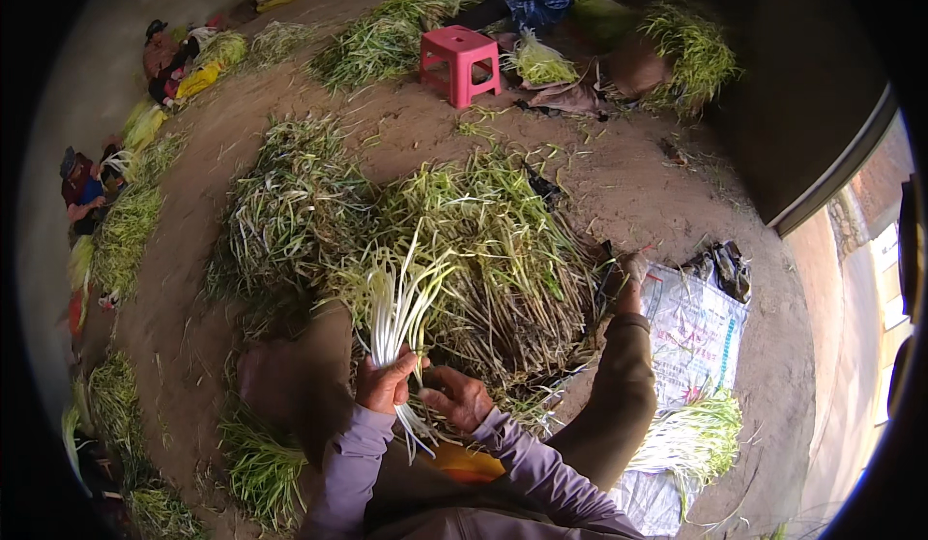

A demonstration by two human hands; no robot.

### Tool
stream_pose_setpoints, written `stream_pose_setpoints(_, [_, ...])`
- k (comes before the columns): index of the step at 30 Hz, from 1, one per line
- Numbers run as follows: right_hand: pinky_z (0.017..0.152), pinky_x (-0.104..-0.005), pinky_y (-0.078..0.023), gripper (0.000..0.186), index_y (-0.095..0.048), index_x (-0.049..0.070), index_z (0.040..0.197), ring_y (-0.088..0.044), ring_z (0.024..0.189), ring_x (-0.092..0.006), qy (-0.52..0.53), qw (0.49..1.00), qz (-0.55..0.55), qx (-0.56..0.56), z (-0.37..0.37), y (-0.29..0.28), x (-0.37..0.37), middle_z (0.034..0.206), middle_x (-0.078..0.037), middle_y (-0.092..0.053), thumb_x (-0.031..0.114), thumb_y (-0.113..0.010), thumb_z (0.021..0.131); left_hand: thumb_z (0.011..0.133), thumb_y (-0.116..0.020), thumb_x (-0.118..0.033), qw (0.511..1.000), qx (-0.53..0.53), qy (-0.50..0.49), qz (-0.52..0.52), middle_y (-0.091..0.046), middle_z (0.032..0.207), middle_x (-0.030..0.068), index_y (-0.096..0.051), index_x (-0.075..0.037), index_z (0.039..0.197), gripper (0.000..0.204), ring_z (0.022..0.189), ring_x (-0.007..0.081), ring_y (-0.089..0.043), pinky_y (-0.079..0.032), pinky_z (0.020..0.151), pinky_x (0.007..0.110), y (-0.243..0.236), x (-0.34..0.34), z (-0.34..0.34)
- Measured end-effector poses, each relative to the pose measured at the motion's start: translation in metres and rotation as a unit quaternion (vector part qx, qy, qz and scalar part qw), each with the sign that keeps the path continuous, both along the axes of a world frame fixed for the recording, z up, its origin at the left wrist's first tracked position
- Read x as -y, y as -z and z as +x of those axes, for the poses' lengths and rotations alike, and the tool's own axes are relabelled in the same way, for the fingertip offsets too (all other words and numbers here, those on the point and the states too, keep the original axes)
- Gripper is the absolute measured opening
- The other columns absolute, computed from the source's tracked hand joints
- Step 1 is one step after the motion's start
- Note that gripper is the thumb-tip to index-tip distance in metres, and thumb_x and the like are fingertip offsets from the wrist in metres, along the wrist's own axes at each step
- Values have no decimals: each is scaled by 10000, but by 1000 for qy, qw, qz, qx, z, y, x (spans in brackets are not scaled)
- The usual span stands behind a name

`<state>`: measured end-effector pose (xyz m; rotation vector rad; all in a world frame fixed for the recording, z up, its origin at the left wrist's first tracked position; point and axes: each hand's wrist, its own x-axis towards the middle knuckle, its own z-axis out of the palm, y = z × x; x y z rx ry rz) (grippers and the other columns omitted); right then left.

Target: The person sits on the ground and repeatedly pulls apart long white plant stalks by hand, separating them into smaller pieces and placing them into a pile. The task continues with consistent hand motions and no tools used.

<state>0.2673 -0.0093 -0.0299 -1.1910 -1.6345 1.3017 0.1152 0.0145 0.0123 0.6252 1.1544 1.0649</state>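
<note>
My left hand (385, 381) is closed round a bunch of long white leafy stalks (389, 313), their tips yellow-green and fanned out upward. Thin white ends hang below that fist. Close on its right is my right hand (458, 397), its fingers curled toward the bunch; whether a stalk is pinched in them is hard to make out. Just beyond both hands lies a big heap of untrimmed stalks (493, 269), green at the top with brown, soiled lower ends.
Another green heap (290, 202) lies to the left. At right, cleaned white stalks (691, 438) rest on a white printed sack (691, 332) beside my bare foot (633, 274). A pink plastic stool (461, 64) stands ahead. Several people sit by other piles at the far side and left.
</note>
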Motion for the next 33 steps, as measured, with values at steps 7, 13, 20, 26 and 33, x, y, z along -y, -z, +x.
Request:
stream_pose_setpoints(7, [606, -237, -406, 218, -597, 15, 929, -467, 668, -74, 67, 974, -141, -164, -7, 38, 22, 732, -26, -555, 203, -617, 820, 720, -678, -159, 997, -60, 16, -49, -497, 604, -27, -547, -47, 869, 228, 363, 37, -347, -246, 322, 193, 31, 27, 13])
stream_pose_setpoints(13, [620, -225, -398, 216, -574, 13, 972, -465, 700, -65, 99, 960, -155, -212, -11, 56, 49, 760, 11, -548, 169, -605, 826, 746, -669, -189, 995, -80, -22, -49, -469, 529, -28, -559, -49, 804, 187, 325, 53, -353, -259, 295, 207, 50, 45, 17])
stream_pose_setpoints(20, [478, -193, -332, 87, -581, 53, 848, -409, 524, -34, 187, 850, -296, -393, -6, 41, 54, 624, 46, -496, 139, -583, 836, 756, -658, -203, 997, -57, -8, -45, -481, 538, -16, -570, -24, 829, 212, 321, 59, -348, -247, 295, 221, 60, 49, 20])
stream_pose_setpoints(26, [411, -227, -342, 88, -565, 54, 809, -440, 480, -67, 239, 869, -284, -325, 6, 69, 61, 579, 24, -493, 138, -576, 834, 759, -658, -177, 998, -7, -56, -33, -462, 530, -14, -534, -39, 829, 199, 318, 66, -343, -263, 293, 224, 64, 55, 22])
stream_pose_setpoints(33, [553, -281, -466, 261, -593, -17, 912, -592, 601, -160, 294, 922, -250, 7, 64, 145, 78, 717, -93, -619, 218, -581, 798, 808, -603, -197, 997, -24, -56, 49, -643, 802, 138, -496, -70, 830, 168, 327, 33, -292, -221, 303, 192, 29, 41, 6])
